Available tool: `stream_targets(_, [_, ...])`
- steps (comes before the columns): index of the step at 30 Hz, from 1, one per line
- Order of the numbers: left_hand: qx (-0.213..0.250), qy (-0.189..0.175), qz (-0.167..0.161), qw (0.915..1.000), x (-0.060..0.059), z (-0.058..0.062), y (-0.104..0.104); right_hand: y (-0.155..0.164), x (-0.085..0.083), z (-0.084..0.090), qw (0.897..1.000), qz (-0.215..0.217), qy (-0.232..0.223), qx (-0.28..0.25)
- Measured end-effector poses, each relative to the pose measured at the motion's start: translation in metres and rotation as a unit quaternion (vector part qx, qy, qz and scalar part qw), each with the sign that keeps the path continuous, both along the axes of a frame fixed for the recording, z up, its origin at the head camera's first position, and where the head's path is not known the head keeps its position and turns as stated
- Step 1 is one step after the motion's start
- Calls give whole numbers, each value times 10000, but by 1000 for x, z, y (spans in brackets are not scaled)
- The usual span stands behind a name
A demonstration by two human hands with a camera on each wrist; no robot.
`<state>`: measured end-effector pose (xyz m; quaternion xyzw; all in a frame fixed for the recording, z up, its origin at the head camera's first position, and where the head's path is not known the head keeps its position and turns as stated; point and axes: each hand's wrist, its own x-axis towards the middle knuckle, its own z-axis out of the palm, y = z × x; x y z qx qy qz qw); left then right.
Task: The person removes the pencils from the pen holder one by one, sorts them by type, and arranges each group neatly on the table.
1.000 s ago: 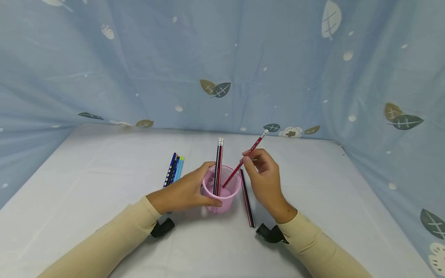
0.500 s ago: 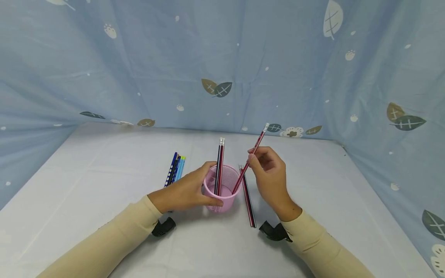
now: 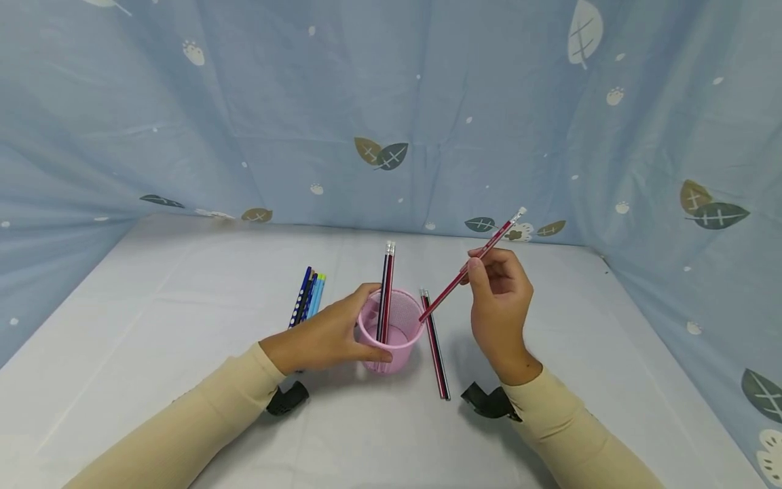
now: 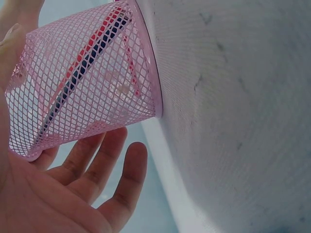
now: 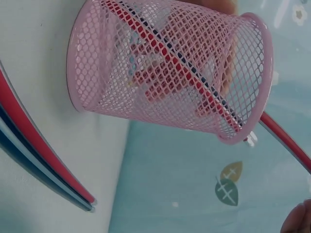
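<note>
Backdrop: blue leaf-print cloth (image 3: 244, 102) walls off the back and both sides of the white table (image 3: 153, 326).
Cup: pink mesh cup (image 3: 391, 333) stands mid-table, two pencils (image 3: 386, 285) upright inside.
Left hand: left hand (image 3: 324, 336) wrapped around the cup's left side, thumb on the near wall.
Right hand: right hand (image 3: 501, 299) pinches a red pencil (image 3: 470, 265), tilted, lower tip at the cup's right rim, eraser end up and right.
Spares: striped pencils (image 3: 435, 343) lie just right of the cup; blue pencils (image 3: 307, 297) to its left.
Room: bare table out to the far edge and both sides.
</note>
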<state>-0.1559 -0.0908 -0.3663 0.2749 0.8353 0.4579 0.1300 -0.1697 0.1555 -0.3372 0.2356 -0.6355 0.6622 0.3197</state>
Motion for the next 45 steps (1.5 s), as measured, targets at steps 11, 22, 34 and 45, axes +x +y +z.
stream_targets(11, [-19, -1, 11, 10000, -1, 1, 0, 1, -5, 1, 9999, -139, 13, 24])
stream_targets(22, [-21, -47, 29, 10000, -1, 0, 0, 6, -7, 6, 9993, -373, -52, 89])
stream_targets(34, [-49, -5, 51, 10000, -1, 1, 1, 8, -11, -2, 9957, -289, -616, 628])
stream_targets(45, [-40, -8, 45, 10000, -1, -1, 0, 8, -13, -8, 9852, -296, -1255, 1131])
